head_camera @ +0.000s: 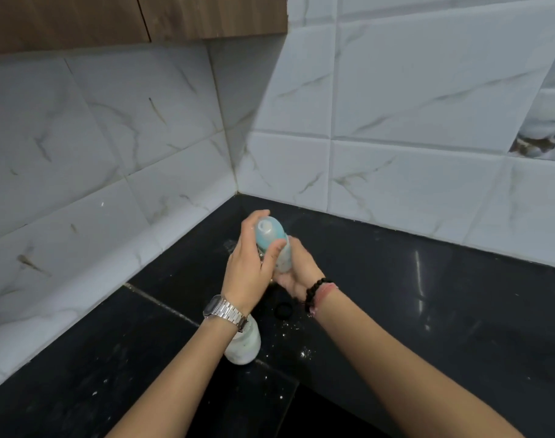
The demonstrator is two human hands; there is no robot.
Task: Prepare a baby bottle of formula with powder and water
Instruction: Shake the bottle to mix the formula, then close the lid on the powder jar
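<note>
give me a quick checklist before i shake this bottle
1. Both hands on the baby bottle: ok, left hand round the top, right hand under the base.
2. Blue top screwed tight: cannot tell.
3. Bottle held above the black counter: ok.
4. Spilled powder wiped up: not ok.
5. White container closed: cannot tell, the left wrist hides it.

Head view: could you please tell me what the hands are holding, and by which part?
Both hold the baby bottle: the left hand grips around its blue collar and top, and the right hand grips around the lower body.
</note>
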